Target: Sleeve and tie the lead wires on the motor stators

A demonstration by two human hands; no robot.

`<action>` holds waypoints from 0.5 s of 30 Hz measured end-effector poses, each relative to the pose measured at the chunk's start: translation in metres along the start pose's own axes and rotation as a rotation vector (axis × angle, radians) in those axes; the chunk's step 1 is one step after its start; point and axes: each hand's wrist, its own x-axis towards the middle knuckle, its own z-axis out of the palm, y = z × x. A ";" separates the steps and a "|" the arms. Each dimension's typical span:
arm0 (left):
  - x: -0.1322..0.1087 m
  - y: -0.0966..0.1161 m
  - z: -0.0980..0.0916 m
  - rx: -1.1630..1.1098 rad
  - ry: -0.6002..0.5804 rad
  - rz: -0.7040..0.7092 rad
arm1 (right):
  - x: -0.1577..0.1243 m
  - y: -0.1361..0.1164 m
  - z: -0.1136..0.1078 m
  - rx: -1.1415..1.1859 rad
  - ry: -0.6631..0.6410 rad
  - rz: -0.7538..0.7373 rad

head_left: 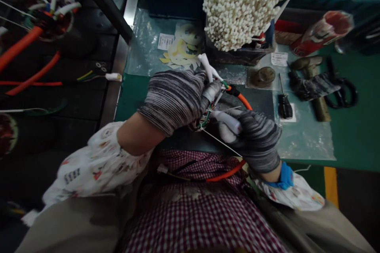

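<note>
My left hand [176, 97], in a striped grey glove, is closed on the wire bundle [204, 118] of a round part, with thumb and fingers pressed at its top. White sleeved leads [208, 67] rise beside its fingertips, and an orange cable [244, 101] curves off to the right. My right hand [255, 136], gloved too, is closed around a white-handled tool [228, 121] whose end points at the bundle. A thin white cord [221, 141] stretches from the bundle toward my right hand. The underside of the round part is hidden.
A bin of white-tipped sticks [243, 12] stands at the back. Yellow and white strips [185, 47] lie left of it. On the right are a small screwdriver [285, 104], a hammer [320, 106], scissors [344, 93] and a red can [320, 33]. Wired motor parts [56, 23] stand at the left.
</note>
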 end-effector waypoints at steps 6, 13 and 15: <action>-0.009 -0.015 0.027 -0.403 0.238 0.065 | 0.001 0.043 -0.013 0.453 0.095 0.431; -0.037 -0.028 0.070 -0.194 0.410 0.067 | 0.056 0.135 0.016 0.379 0.245 0.416; -0.044 -0.031 0.077 -0.176 0.416 0.031 | 0.068 0.134 0.023 0.416 0.164 0.328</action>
